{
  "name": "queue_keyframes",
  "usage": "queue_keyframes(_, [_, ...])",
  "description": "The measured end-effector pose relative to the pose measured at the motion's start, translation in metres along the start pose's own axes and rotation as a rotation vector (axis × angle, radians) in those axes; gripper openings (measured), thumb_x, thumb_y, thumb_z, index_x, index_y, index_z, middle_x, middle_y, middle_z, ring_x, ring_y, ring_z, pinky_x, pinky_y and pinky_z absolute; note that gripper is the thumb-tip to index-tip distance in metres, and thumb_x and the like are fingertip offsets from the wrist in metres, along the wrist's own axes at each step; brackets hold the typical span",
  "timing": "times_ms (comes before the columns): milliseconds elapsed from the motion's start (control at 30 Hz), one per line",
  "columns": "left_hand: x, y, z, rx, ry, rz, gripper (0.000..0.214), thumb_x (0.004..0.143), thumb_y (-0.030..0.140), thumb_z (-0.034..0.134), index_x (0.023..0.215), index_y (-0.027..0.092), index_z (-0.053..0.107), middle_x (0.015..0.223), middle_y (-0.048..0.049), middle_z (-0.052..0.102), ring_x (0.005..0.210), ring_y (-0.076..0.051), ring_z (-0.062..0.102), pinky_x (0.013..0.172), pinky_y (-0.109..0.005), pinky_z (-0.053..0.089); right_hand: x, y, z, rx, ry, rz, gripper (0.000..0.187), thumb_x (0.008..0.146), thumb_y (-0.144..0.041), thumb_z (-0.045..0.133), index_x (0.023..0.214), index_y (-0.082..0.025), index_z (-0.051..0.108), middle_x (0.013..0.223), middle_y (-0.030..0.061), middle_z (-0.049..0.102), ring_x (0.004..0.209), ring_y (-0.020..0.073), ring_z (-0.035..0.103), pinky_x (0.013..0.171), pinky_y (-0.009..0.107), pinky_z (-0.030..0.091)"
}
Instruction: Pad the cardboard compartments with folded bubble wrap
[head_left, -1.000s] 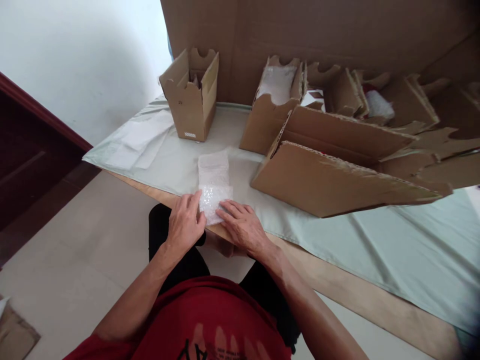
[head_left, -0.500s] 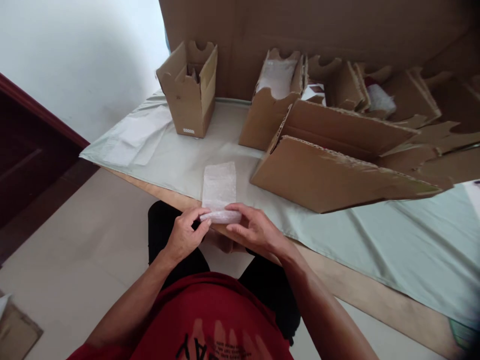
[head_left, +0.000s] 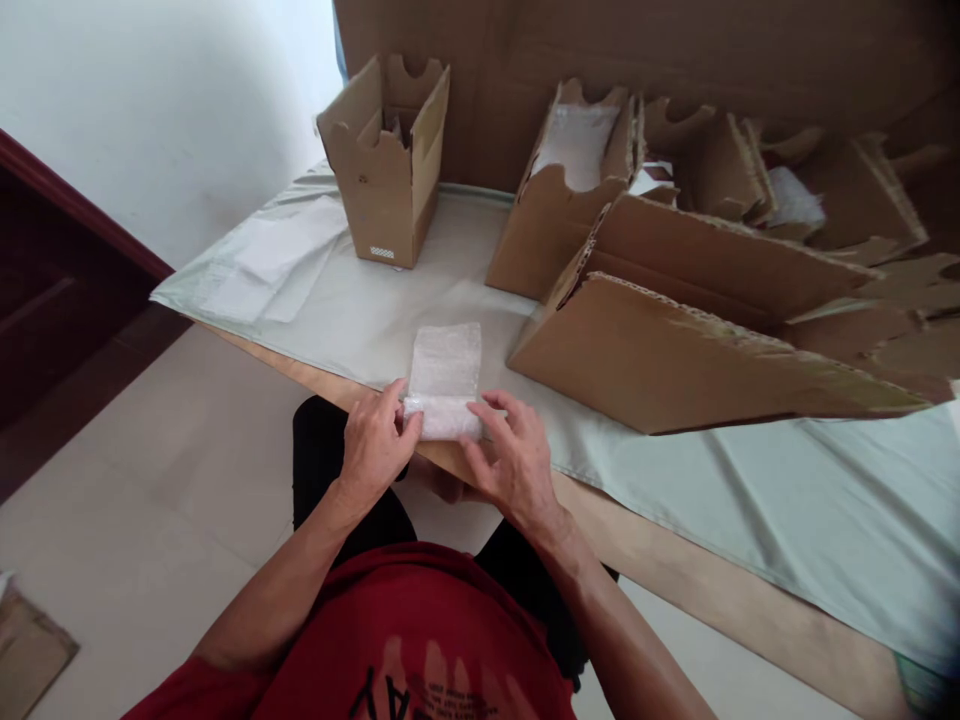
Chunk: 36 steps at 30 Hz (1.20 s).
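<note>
A strip of bubble wrap (head_left: 447, 360) lies on the cloth at the table's front edge, its far part flat and its near part folded over into a thicker bundle. Whether anything sits inside the fold cannot be made out. At the bundle's left end, my left hand (head_left: 377, 437) pinches it between thumb and fingers. My right hand (head_left: 514, 447) grips the right end, fingertips on top and thumb at the near side.
Thin white sheets (head_left: 281, 250) lie at the left, beside an upright cardboard box (head_left: 386, 205). A large cardboard box (head_left: 697, 350) stands close on the right. Behind it are several smaller boxes, one holding bubble wrap pieces (head_left: 576, 145).
The near end of the bubble wrap, raised on edge before, now lies flatter as a wider fold. Both hands have shifted slightly around its ends, and the view has moved a little.
</note>
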<state>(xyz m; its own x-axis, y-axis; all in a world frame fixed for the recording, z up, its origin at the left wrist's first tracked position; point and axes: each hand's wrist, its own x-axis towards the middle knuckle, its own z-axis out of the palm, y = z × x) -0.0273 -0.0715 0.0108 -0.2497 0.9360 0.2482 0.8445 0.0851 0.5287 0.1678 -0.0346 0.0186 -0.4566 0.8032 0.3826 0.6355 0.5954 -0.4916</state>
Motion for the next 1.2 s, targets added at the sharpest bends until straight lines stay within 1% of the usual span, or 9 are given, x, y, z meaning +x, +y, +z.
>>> queue_keyframes(167, [0.005,0.000,-0.009,-0.015,-0.069,-0.028,0.035,0.090,0.029,0.065,0.122,0.018,0.068,0.081,-0.0032,0.069,0.086,-0.023,0.067,0.092,-0.039,0.053,0.006,0.000,0.003,-0.124,-0.216,-0.187,0.031,0.096,-0.019,0.055,0.126,-0.019,0.066,0.136,0.0155,0.066,0.127,0.0321,0.058,0.100,0.048,0.044])
queue_keyframes(333, [-0.013,-0.007,-0.025,-0.255,-0.117,0.214,0.046,0.088,0.036,0.068,0.130,0.018,0.063,0.142,-0.0157,0.058,0.131,-0.029,0.057,0.109,-0.044,0.049,0.011,0.002,-0.016,0.073,-0.288,-0.135,0.029,0.104,-0.024,0.047,0.123,-0.021,0.069,0.114,0.0089,0.077,0.103,0.0245,0.070,0.096,0.041,0.047])
queue_keyframes(500, [-0.021,-0.011,-0.025,-0.334,-0.149,0.123,0.028,0.093,0.033,0.059,0.115,0.019,0.070,0.108,-0.0099,0.074,0.100,-0.023,0.068,0.096,-0.042,0.056,0.007,0.000,-0.025,0.148,-0.394,0.107,0.034,0.104,-0.036,0.048,0.128,-0.023,0.068,0.101,0.0056,0.078,0.087,0.0225,0.071,0.081,0.035,0.051])
queue_keyframes(600, [-0.014,-0.008,-0.020,-0.323,-0.131,0.015,0.035,0.092,0.037,0.058,0.117,0.015,0.070,0.106,-0.0112,0.074,0.090,-0.022,0.069,0.082,-0.036,0.059,0.008,0.002,-0.017,0.075,-0.276,0.179,0.033,0.102,-0.036,0.051,0.123,-0.019,0.070,0.105,0.0093,0.077,0.089,0.0250,0.071,0.084,0.038,0.052])
queue_keyframes(767, [-0.005,-0.003,-0.017,-0.261,-0.144,-0.023,0.037,0.091,0.035,0.056,0.116,0.013,0.071,0.099,-0.0112,0.075,0.083,-0.021,0.068,0.073,-0.033,0.058,0.024,0.008,-0.015,-0.007,-0.057,0.081,0.031,0.101,-0.035,0.052,0.120,-0.020,0.070,0.122,0.0134,0.071,0.111,0.0301,0.065,0.096,0.047,0.050])
queue_keyframes(867, [-0.007,-0.002,-0.015,-0.244,-0.107,-0.015,0.034,0.091,0.034,0.057,0.114,0.014,0.072,0.097,-0.0102,0.075,0.084,-0.021,0.068,0.072,-0.031,0.057,0.045,0.011,-0.012,-0.052,-0.177,0.053,0.032,0.098,-0.028,0.056,0.126,-0.019,0.068,0.128,0.0136,0.069,0.115,0.0300,0.062,0.100,0.047,0.048])
queue_keyframes(967, [-0.011,-0.001,-0.012,-0.233,-0.078,-0.003,0.031,0.090,0.032,0.057,0.112,0.015,0.071,0.095,-0.0098,0.074,0.084,-0.022,0.068,0.071,-0.031,0.057,0.065,0.014,-0.004,-0.066,-0.356,0.083,0.034,0.092,-0.020,0.062,0.124,-0.016,0.069,0.114,0.0123,0.074,0.108,0.0286,0.064,0.096,0.042,0.047])
queue_keyframes(1100, [-0.014,-0.002,-0.013,-0.288,-0.062,-0.014,0.020,0.089,0.031,0.056,0.097,0.017,0.069,0.094,-0.0092,0.073,0.087,-0.022,0.068,0.077,-0.034,0.058,0.074,0.020,0.001,0.037,-0.477,0.063,0.014,0.087,-0.014,0.062,0.091,-0.019,0.074,0.084,0.0050,0.072,0.089,0.0230,0.063,0.086,0.035,0.046])
queue_keyframes(1200, [-0.015,-0.003,-0.017,-0.360,-0.025,-0.024,0.017,0.086,0.032,0.058,0.088,0.018,0.066,0.116,-0.0140,0.071,0.107,-0.025,0.068,0.093,-0.040,0.056,0.065,0.024,-0.006,0.239,-0.450,0.035,0.011,0.087,-0.015,0.060,0.082,-0.019,0.069,0.093,0.0052,0.071,0.091,0.0200,0.063,0.086,0.032,0.047])
